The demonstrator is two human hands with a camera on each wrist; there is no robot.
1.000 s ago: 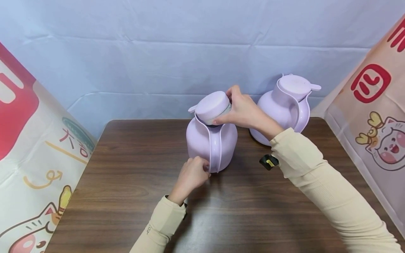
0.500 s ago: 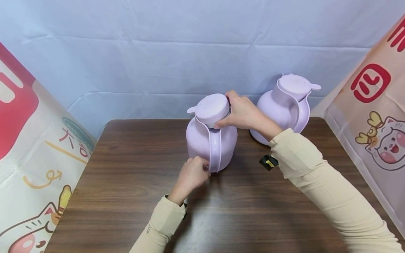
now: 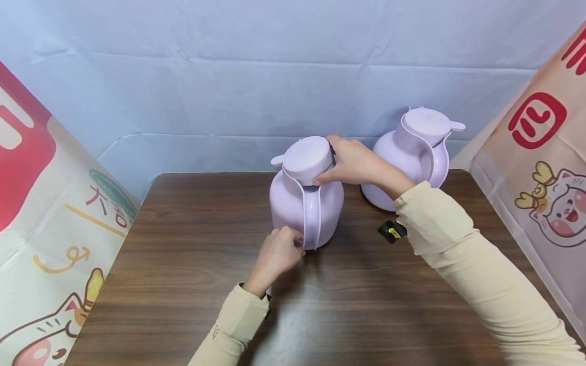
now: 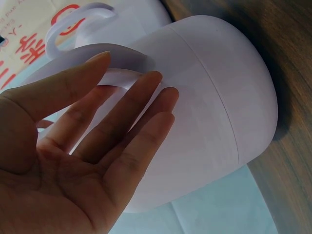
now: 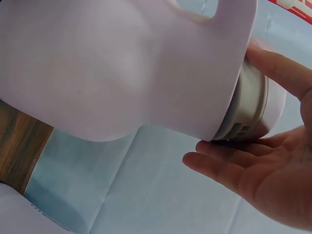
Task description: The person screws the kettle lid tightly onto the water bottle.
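Observation:
A lilac thermos jug (image 3: 281,203) stands upright on the table, its handle facing the person. At the lower part of that handle (image 3: 312,216), my left hand (image 3: 279,251) holds on with thumb and index finger; the other fingers (image 4: 141,141) are loosely bent beside the jug's body. My right hand (image 3: 352,160) grips the round lilac lid (image 3: 306,155) from the right, thumb on the near side and fingers beyond. The lid sits in the jug's mouth, slightly tilted, with its grey collar (image 5: 251,97) partly showing above the rim in the right wrist view.
A second lilac thermos jug (image 3: 400,157) with its lid on stands at the back right, partly behind my right forearm. Pale blue cloth (image 3: 206,101) hangs behind the wooden table (image 3: 206,229). Printed cloths (image 3: 540,178) line both sides.
My right hand has lowered the lid a little into the jug's mouth, and less of the collar shows in the head view. The left hand and the jug's body have stayed in place.

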